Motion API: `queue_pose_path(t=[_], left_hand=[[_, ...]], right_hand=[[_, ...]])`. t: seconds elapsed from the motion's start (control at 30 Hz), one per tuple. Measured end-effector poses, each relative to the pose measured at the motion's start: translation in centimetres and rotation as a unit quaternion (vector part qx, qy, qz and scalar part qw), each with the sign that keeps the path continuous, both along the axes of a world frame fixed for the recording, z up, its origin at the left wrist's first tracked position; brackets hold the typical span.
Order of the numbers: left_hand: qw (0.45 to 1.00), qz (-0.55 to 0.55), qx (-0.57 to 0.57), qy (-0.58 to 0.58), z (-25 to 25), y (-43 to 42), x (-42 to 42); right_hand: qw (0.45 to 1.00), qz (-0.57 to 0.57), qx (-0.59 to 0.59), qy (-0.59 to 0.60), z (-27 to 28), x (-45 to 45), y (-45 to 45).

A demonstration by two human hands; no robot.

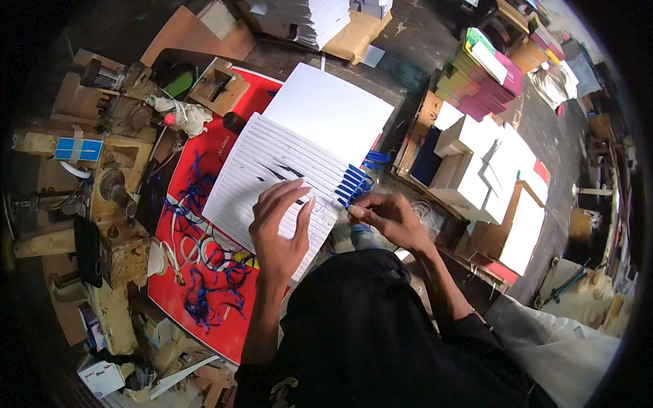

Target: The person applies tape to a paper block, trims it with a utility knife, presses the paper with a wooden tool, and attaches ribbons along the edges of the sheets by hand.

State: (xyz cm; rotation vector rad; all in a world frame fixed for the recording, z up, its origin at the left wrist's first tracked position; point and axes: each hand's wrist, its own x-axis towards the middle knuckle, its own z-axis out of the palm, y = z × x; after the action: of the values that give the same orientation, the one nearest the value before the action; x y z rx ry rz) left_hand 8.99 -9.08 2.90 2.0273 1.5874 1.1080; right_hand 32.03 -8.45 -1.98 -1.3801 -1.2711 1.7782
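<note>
A fanned row of white sheets (272, 160) lies across the red board, with several dark slits showing near its middle. Blue ribbon loops (355, 182) stick out along its right edge. Over the lower part of the sheets, my left hand (280, 221) is raised with fingers apart and holds nothing. Thumb and forefinger of my right hand (386, 219) are pinched together at the lowest blue loop, by the sheets' edge. A plain white stack (330, 102) lies behind the fanned sheets.
Tangled blue ribbons (204, 299) and white cord lie on the red board (173, 282). An old machine (119, 224) stands at the left. White boxes (476, 173) sit on a pallet at the right. Paper stacks (306, 20) stand at the back.
</note>
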Motion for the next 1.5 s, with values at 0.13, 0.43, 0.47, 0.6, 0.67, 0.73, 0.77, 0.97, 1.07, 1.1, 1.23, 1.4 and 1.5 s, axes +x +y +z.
queue_pose_path(t=[0.13, 0.43, 0.47, 0.6, 0.67, 0.73, 0.77, 0.97, 1.07, 1.1, 1.23, 1.4, 1.5], left_hand=[[0.999, 0.0, -0.027, 0.034, -1.7, 1.2, 0.5], [0.998, 0.017, -0.06, -0.026, -3.7, 1.3, 0.5], [0.998, 0.016, -0.053, -0.027, -3.7, 1.4, 0.6], [0.999, 0.027, -0.042, -0.012, -2.9, 1.2, 1.3], [0.998, 0.033, -0.048, -0.009, -2.9, 1.1, 1.5], [0.998, 0.038, -0.054, -0.007, -2.8, 1.1, 1.8], [0.998, 0.043, -0.051, -0.003, -2.6, 1.1, 1.9], [0.997, 0.053, -0.05, 0.01, -2.5, 1.3, 2.3], [0.997, 0.05, -0.05, 0.011, -2.4, 1.3, 2.3], [0.997, 0.048, -0.052, 0.01, -2.4, 1.3, 2.2], [0.998, 0.048, -0.043, 0.007, -2.8, 1.4, 2.2], [0.99, 0.056, -0.041, -0.121, -3.1, 0.6, -0.3], [0.957, 0.274, -0.001, -0.097, -2.0, -2.8, -7.0]], right_hand=[[0.999, 0.029, -0.011, 0.034, 0.5, -0.1, 1.1], [0.998, 0.027, -0.025, 0.056, -0.4, -0.2, 1.9], [0.997, 0.018, -0.022, 0.069, -0.7, -0.2, 1.8], [0.997, 0.019, -0.025, 0.067, -1.5, -0.1, 1.8], [0.997, 0.022, -0.035, 0.057, -1.0, -0.1, 1.9], [0.998, 0.022, -0.037, 0.053, -1.3, -0.1, 2.0], [0.998, 0.021, -0.038, 0.049, -1.4, 0.0, 2.0], [0.999, 0.004, -0.02, 0.039, -0.5, -0.5, 1.9], [0.991, 0.045, -0.02, -0.123, 1.7, -0.6, 2.7], [0.991, 0.045, -0.019, -0.123, 2.0, -0.8, 2.7], [0.984, -0.011, 0.0, -0.179, 3.2, -1.7, 2.3], [0.995, -0.007, -0.003, -0.103, 0.1, -0.1, 1.4], [0.978, -0.019, 0.031, -0.205, 1.8, 1.4, 0.0]])
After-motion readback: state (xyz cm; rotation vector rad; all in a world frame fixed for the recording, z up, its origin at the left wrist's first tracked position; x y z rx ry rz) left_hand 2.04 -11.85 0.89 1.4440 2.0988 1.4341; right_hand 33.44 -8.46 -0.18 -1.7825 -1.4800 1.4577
